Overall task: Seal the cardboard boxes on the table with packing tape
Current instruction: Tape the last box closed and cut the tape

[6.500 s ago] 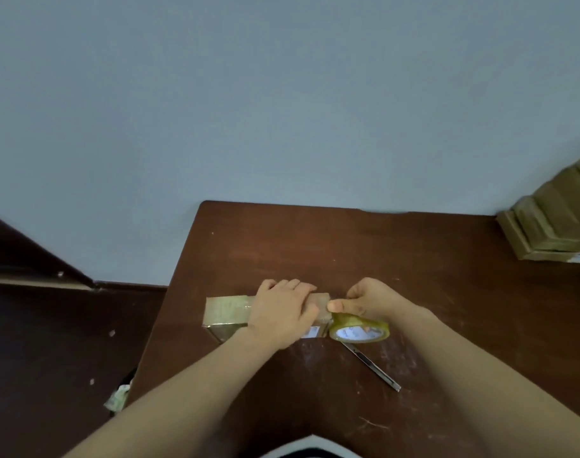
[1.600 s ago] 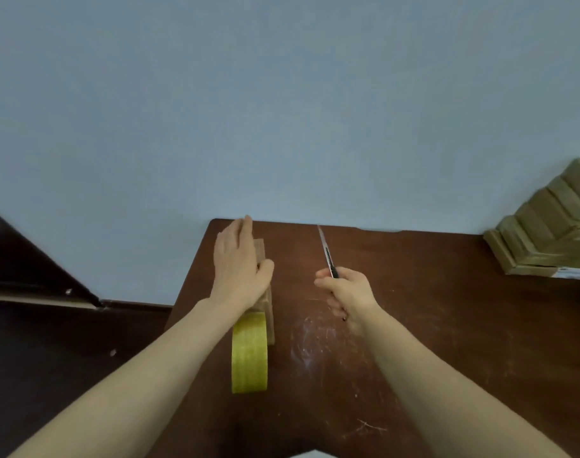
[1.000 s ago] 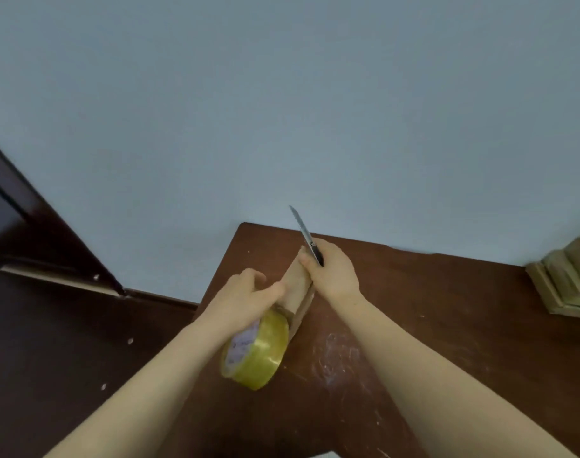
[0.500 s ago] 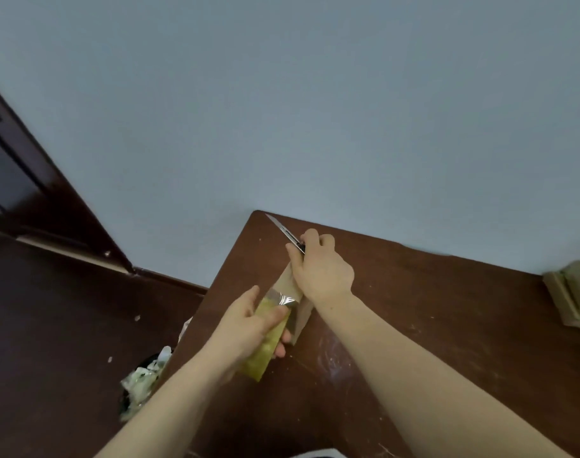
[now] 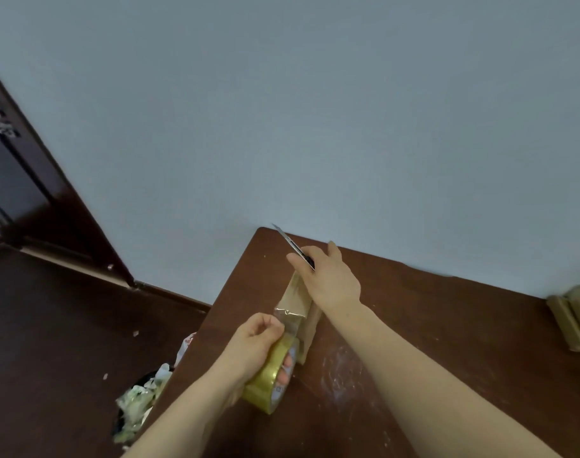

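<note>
A small cardboard box [image 5: 298,300] stands on end near the left edge of the dark wooden table [image 5: 414,325]. My left hand [image 5: 254,345] grips a yellowish roll of packing tape [image 5: 272,381] just in front of the box, with a clear strip stretched from the roll up to the box's near top edge. My right hand [image 5: 328,276] rests on top of the box and holds a utility knife [image 5: 293,246], its blade pointing up and left toward the wall.
More cardboard boxes [image 5: 575,320] are stacked at the table's right edge. A bin with crumpled waste [image 5: 136,401] sits on the dark floor left of the table. A pale wall runs behind, with a dark door [image 5: 24,180] at far left.
My left hand has pulled the tape roll down and toward me, stretching a strip off the box. My right hand still presses the box with the knife. The view has shifted right.
</note>
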Action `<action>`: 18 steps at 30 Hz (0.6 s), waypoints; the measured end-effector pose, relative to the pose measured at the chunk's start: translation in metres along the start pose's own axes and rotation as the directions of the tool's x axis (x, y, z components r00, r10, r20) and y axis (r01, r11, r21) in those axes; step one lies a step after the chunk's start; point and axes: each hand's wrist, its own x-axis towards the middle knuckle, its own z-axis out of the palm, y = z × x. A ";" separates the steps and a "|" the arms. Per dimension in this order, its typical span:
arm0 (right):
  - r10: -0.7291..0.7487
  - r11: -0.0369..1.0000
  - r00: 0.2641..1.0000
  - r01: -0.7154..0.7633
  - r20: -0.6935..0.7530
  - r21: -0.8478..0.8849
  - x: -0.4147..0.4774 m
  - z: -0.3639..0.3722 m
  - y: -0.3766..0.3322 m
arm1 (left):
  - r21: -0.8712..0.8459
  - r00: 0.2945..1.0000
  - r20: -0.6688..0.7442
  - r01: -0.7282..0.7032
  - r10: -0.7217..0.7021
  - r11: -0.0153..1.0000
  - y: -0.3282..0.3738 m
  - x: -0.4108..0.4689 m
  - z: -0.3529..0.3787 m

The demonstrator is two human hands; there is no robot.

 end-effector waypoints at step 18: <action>-0.096 0.928 0.904 0.232 0.416 -0.290 -0.111 -0.053 0.012 | 0.001 0.999 0.043 -0.005 0.005 1.000 0.000 -0.002 0.000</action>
